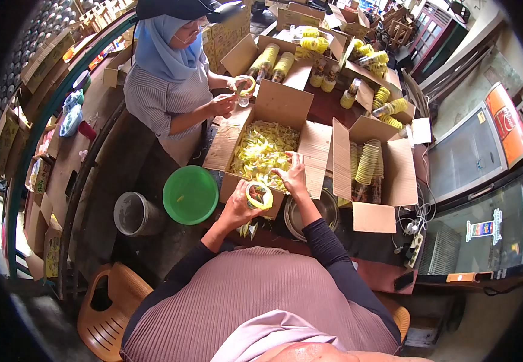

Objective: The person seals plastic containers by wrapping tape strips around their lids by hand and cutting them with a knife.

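- Evidently, the left hand (237, 208) is closed around a yellow-rimmed cup (259, 196), held at the near edge of the open carton (281, 104), its mouth turned up to show dark and reddish contents.
- The cup looks light and thin-walled, so a hard squeeze could buckle it; the side wall below the rim seems the best hold, with the mouth kept upright against spilling.
- The right hand (293, 175) is open, thumb and fingers parted, over the carton's near right corner; whether a small piece sits between the fingertips, I cannot tell.
- Yellow pieces (261, 142) lie loose inside the carton; they look light and pliable, easiest lifted as a loose pinch from the top, and may cling together.
- A green basin (190, 195) stands left of the carton, a metal bowl (296, 222) at its near right.
- Beyond the carton's far left side, another person (165, 84) holds a similar yellow-rimmed item.
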Demonstrator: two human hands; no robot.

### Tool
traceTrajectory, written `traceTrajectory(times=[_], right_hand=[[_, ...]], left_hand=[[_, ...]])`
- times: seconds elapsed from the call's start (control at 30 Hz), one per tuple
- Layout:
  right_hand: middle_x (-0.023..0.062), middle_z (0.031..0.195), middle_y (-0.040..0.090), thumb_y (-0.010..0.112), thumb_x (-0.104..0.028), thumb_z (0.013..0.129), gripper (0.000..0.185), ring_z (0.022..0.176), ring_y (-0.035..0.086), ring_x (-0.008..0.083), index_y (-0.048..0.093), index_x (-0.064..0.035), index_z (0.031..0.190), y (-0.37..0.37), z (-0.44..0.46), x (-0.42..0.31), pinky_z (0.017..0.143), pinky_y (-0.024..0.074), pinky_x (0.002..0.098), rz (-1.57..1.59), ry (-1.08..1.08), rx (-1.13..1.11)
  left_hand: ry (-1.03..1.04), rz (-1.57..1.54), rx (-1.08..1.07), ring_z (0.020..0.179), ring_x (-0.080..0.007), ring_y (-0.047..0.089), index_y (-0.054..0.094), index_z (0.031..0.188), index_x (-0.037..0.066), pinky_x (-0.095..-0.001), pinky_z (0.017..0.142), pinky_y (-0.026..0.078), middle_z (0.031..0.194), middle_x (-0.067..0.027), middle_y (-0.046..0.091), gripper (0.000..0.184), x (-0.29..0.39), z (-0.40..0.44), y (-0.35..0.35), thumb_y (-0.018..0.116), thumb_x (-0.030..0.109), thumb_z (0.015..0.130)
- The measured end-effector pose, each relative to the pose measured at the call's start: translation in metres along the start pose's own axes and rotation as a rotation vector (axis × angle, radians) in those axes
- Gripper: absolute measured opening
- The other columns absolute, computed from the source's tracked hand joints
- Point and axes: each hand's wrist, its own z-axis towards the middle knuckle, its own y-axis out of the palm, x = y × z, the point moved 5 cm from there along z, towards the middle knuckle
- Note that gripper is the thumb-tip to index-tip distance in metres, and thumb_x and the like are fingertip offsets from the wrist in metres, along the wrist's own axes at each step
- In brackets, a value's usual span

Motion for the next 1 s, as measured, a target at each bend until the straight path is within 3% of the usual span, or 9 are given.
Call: traceTrajectory(times=[0.1, 0.17, 0.27, 0.43, 0.5, 0.63, 0.83, 0.9, 1.0], right_hand=[[0.0130, 0.092, 0.060, 0.080, -0.028, 0.073, 0.044, 0.078, 0.061, 0.0240, 0.057, -0.0012, 0.099, 0.003, 0.000, 0.001, 0.071, 0.0503, 0.0354, 0.222, 0.173, -0.228], [0.0116, 0.077, 0.061, 0.075, -0.042, 0.075, 0.043, 0.072, 0.062, 0.0235, 0.058, -0.0035, 0.082, -0.005, -0.007, -0.023, 0.063, 0.0479, 0.0360, 0.212, 0.173, -0.496], [0.0129, 0.076, 0.062, 0.073, -0.048, 0.068, 0.044, 0.072, 0.062, 0.0293, 0.058, -0.0077, 0.079, -0.011, -0.030, -0.050, 0.064, 0.0476, 0.0406, -0.037, 0.047, -0.792], [0.0194, 0.080, 0.061, 0.062, -0.032, 0.074, 0.029, 0.076, 0.062, 0.0378, 0.057, -0.0053, 0.082, -0.002, -0.053, -0.042, 0.064, 0.0459, 0.0495, -0.203, -0.129, -0.758], [0.0158, 0.070, 0.059, 0.065, -0.025, 0.074, 0.021, 0.068, 0.060, 0.0348, 0.055, -0.0065, 0.077, -0.005, -0.057, -0.041, 0.059, 0.0451, 0.0447, -0.153, -0.160, -0.707], [0.0171, 0.076, 0.061, 0.053, -0.043, 0.089, 0.037, 0.074, 0.061, 0.0372, 0.057, -0.0067, 0.083, -0.016, -0.062, -0.041, 0.061, 0.0456, 0.0465, -0.105, -0.147, -0.767], [0.0157, 0.071, 0.060, 0.049, -0.044, 0.093, 0.038, 0.067, 0.060, 0.0364, 0.061, -0.0088, 0.084, -0.037, -0.071, -0.040, 0.058, 0.0453, 0.0424, 0.113, -0.090, -0.649], [0.0086, 0.066, 0.055, 0.053, -0.031, 0.095, 0.031, 0.058, 0.051, 0.0133, 0.059, -0.0030, 0.082, -0.034, -0.079, -0.029, 0.058, 0.0434, 0.0296, 0.462, 0.105, -0.627], [-0.0048, 0.073, 0.054, 0.051, -0.021, 0.097, 0.030, 0.071, 0.047, 0.0045, 0.058, 0.0025, 0.079, -0.038, -0.083, -0.033, 0.065, 0.0415, 0.0229, 0.861, 0.289, -0.583]], left_hand=[[0.044, 0.104, 0.014, 0.089, -0.0295, 0.055, 0.054, 0.102, 0.000, -0.0382, 0.076, 0.047, 0.094, -0.0119, 0.051, 0.050, -0.003, 0.001, 0.003, 0.080, 0.016, 0.062], [0.022, 0.088, -0.060, 0.088, -0.0304, 0.055, 0.053, 0.101, 0.000, -0.0390, 0.076, 0.047, 0.093, -0.0128, 0.051, 0.050, 0.000, 0.003, 0.002, 0.079, 0.016, 0.062], [-0.107, -0.080, -0.216, 0.088, -0.0330, 0.062, 0.050, 0.100, 0.000, -0.0381, 0.075, 0.048, 0.092, -0.0172, 0.060, 0.048, -0.005, 0.003, 0.009, 0.079, 0.016, 0.065], [-0.129, 0.038, -0.462, 0.091, -0.0371, 0.063, 0.047, 0.107, 0.001, -0.0400, 0.073, 0.049, 0.091, -0.0193, 0.064, 0.059, -0.008, -0.001, 0.024, 0.081, 0.025, 0.066], [-0.094, -0.042, -0.464, 0.084, -0.0404, 0.061, 0.045, 0.106, -0.001, -0.0421, 0.069, 0.048, 0.086, -0.0231, 0.061, 0.061, -0.007, 0.000, 0.024, 0.081, 0.025, 0.065], [-0.164, -0.145, -0.537, 0.091, -0.0281, 0.064, 0.048, 0.110, 0.003, -0.0364, 0.078, 0.049, 0.094, -0.0146, 0.064, 0.058, 0.003, 0.000, 0.022, 0.081, 0.025, 0.068], [-0.168, -0.393, -0.569, 0.100, -0.0158, 0.056, 0.053, 0.116, 0.004, -0.0322, 0.088, 0.044, 0.105, -0.0070, 0.060, 0.059, 0.016, 0.001, 0.023, 0.082, 0.020, 0.068], [-0.094, -0.353, -0.530, 0.098, -0.0146, 0.056, 0.052, 0.116, 0.003, -0.0307, 0.087, 0.045, 0.103, -0.0070, 0.060, 0.060, 0.024, 0.003, 0.021, 0.083, 0.019, 0.067], [-0.139, -0.349, -0.486, 0.093, -0.0166, 0.059, 0.052, 0.114, 0.003, -0.0310, 0.083, 0.047, 0.099, -0.0085, 0.061, 0.056, 0.038, 0.000, 0.024, 0.080, 0.016, 0.068]])
